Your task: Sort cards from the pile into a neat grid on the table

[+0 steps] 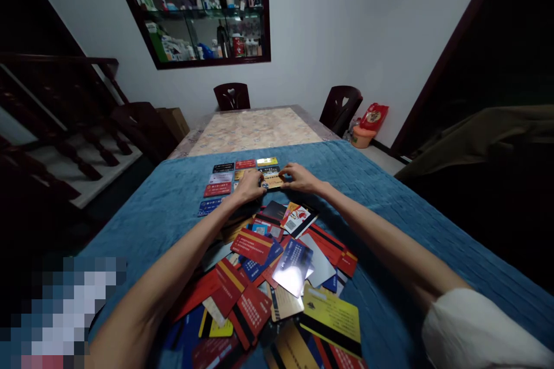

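Both hands are at a gold card (273, 183) in the right column of a small grid of cards. My left hand (250, 186) has its fingertips on the card's left edge and covers part of the middle column. The right edge is pinched by my right hand (299, 177), thumb and fingers close together. Just beyond lie a dark card (270, 170) and a yellow card (267, 161). To the left are a black card (223, 166), a red card (217, 189) and a blue card (209, 207). Nearer me spreads a loose pile of overlapping cards, among them a yellow-green card (332, 316).
A blue cloth (142, 213) covers the near part of the table, with a patterned tabletop (251, 130) beyond. Dark chairs (232, 96) stand at the far end. A wall cabinet (212, 11) holds bottles and a plush toy. A red bag (374, 117) sits at the right.
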A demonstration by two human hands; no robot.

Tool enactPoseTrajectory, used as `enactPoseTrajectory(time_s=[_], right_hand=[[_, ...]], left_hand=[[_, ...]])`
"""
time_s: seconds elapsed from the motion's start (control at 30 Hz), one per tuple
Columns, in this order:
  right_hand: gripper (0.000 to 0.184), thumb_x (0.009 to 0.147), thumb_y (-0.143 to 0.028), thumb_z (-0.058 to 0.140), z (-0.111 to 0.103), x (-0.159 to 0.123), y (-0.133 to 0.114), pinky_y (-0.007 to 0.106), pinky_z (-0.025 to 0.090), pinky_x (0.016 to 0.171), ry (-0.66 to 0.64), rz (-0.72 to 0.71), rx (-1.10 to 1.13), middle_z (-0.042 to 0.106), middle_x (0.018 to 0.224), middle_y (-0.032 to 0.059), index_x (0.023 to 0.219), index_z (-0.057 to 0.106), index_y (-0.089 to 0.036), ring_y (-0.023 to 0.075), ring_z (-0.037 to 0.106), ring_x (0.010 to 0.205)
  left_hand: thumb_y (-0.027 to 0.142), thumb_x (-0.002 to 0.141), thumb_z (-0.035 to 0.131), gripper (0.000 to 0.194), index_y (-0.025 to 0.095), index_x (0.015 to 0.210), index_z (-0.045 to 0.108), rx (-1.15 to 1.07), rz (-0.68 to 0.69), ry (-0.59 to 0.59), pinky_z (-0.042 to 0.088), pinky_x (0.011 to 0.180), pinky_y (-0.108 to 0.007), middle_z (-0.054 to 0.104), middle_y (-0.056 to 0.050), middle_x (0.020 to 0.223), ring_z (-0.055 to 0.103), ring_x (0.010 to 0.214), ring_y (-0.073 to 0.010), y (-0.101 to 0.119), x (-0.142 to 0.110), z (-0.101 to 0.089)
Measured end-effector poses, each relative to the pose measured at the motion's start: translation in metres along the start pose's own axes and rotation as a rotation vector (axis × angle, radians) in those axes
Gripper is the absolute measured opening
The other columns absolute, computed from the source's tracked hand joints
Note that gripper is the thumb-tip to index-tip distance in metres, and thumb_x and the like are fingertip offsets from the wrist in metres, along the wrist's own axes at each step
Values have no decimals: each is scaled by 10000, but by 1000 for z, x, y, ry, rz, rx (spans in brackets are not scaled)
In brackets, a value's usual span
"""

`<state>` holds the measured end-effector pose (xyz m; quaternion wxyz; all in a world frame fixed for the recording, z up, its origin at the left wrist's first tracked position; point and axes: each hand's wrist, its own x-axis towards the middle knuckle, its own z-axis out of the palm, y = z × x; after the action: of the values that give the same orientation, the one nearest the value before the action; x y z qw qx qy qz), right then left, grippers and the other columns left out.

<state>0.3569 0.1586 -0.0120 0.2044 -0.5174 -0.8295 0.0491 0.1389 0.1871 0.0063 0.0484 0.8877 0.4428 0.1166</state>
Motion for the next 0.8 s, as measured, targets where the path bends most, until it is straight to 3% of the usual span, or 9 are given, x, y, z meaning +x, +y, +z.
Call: enactPoseTrajectory(time_s=[0.3,0.8], right_hand=[[263,776,-338,722,6,6,-2,287,422,836,-30,72,-24,633,1054,96,977,729,-168,230,597,959],[251,805,-332,688,14,3,-2,278,428,823,-8,139,-15,651,1045,103,982,738,-162,223,607,943]], left_hand=[[238,712,668,297,158,996,701,27,-39,-43,474,895,-345,691,-95,1071,594,1055,-277,-3,7,4],[294,779,633,287,195,1039,704,58,-39,-79,404,970,-465,670,-107,1138,451,1221,-331,-4,7,7]])
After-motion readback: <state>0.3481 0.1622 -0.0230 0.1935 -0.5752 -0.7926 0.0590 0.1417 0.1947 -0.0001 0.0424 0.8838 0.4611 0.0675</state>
